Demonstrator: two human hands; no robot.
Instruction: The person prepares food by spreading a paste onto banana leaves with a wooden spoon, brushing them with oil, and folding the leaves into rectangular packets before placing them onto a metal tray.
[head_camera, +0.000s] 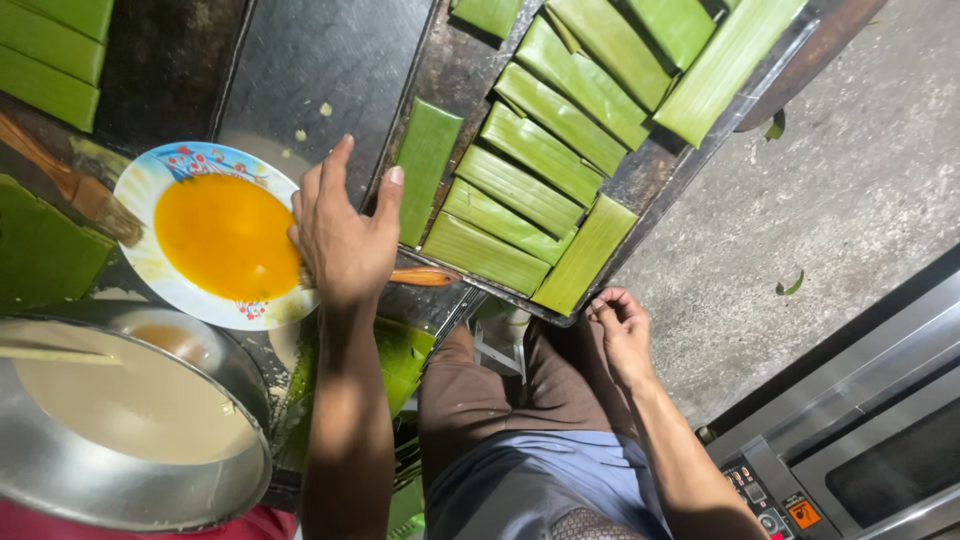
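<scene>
Green leaf parcels (540, 150), long and flat, lay in slanted rows on a dark metal tray (460, 70); one parcel (427, 170) lay apart at the tray's left side, running lengthwise. More green parcels (50, 55) sat at the top left corner. An orange square label (803, 513) marked the steel oven (860, 440) at the lower right.

A white plate (150, 180) with a painted rim held a pool of yellow-orange liquid (228, 235). Below it, a steel bowl (130, 500) held pale beige batter (130, 400). A brush (70, 185) rested on the plate's left edge.

The left hand (345, 235) gripped a wooden handle (425, 277) at the plate's right rim, the forefinger and thumb lifted toward the lone parcel. The right hand (622, 330) rested loosely curled and empty on the knee, just below the tray's near corner.
</scene>
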